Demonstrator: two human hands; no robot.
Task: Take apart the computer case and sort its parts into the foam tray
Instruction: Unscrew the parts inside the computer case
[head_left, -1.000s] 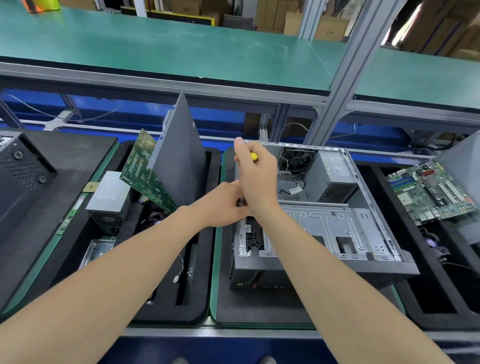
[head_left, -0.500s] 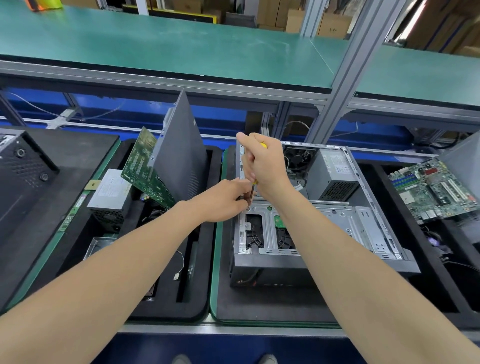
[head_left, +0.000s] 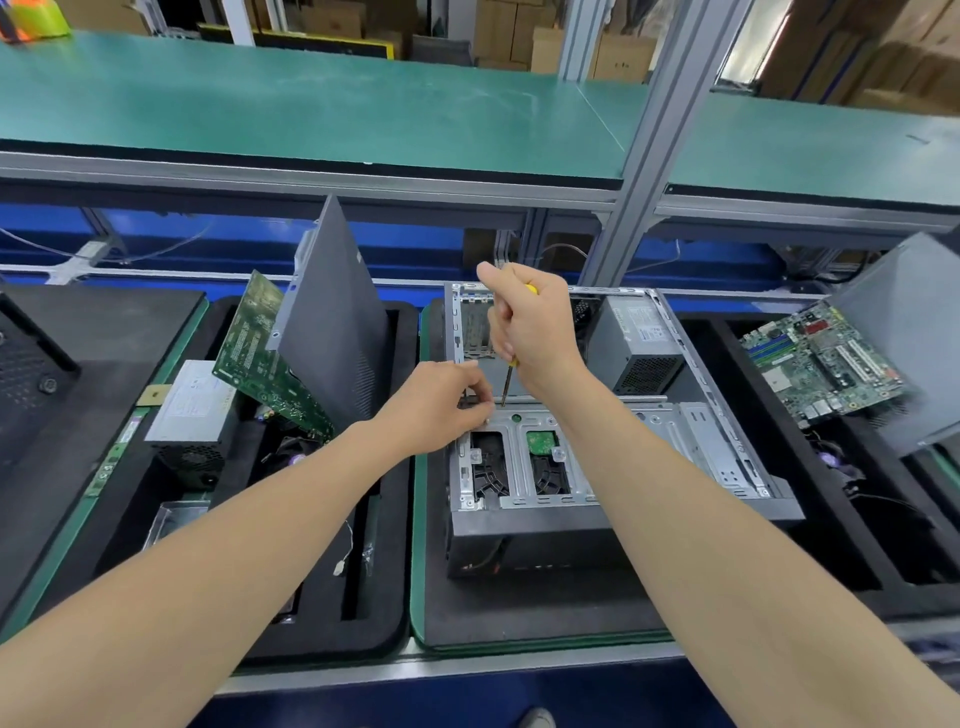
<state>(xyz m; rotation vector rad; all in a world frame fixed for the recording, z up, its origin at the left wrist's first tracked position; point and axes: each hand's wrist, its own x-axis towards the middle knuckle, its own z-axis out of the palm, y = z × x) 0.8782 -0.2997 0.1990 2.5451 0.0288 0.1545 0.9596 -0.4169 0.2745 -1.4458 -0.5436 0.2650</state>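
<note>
An open computer case (head_left: 618, 499) lies on its side on a dark mat, with its power supply (head_left: 636, 338) still inside at the back. My right hand (head_left: 535, 332) grips a yellow-handled screwdriver (head_left: 506, 384) upright, its tip down on the metal drive cage (head_left: 649, 431). My left hand (head_left: 441, 405) pinches something small at the cage's left corner, right beside the tip. The black foam tray (head_left: 387, 545) to the left holds a side panel (head_left: 332, 317), a green circuit board (head_left: 260, 353) and a second power supply (head_left: 189, 400).
A second foam tray (head_left: 810, 525) on the right holds a motherboard (head_left: 821, 358) and a grey panel (head_left: 909, 332). A black case (head_left: 31, 364) lies at far left. An aluminium post (head_left: 644, 156) and a green shelf (head_left: 311, 104) rise behind the case.
The camera view shifted left, so the case sits more centred. My right hand lifted slightly, showing the screwdriver shaft. My left hand stays at the cage corner.
</note>
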